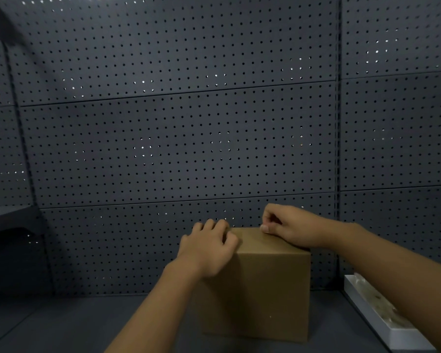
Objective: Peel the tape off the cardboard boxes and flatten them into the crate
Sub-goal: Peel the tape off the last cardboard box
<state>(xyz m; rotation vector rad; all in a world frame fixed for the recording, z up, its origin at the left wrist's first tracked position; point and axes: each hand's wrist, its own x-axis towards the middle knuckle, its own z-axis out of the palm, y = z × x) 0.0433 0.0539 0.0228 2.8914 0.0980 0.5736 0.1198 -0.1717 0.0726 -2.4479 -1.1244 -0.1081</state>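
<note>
While the cardboard box (pixel 260 289) stands upright on the dark shelf (pixel 61 324), its top left edge is held by the curled left hand (pixel 209 248). Something at the far top edge, seemingly a tape end, is pinched by the right hand (pixel 288 228). The tape is best drawn back low and slowly, with the box kept pressed down.

- left hand (pixel 209 247) covers box (pixel 260 289) top-left corner; fingertips curl over far edge, out of sight
- right hand (pixel 288 229) fingers curled at box top back edge; pinching tape or not, cannot tell
- tape itself not discernible on box top
- white tray (pixel 382 324) cut by right forearm and lower right edge; contents blurry
- dark shelf (pixel 8 217) at left, cut by edge
</note>
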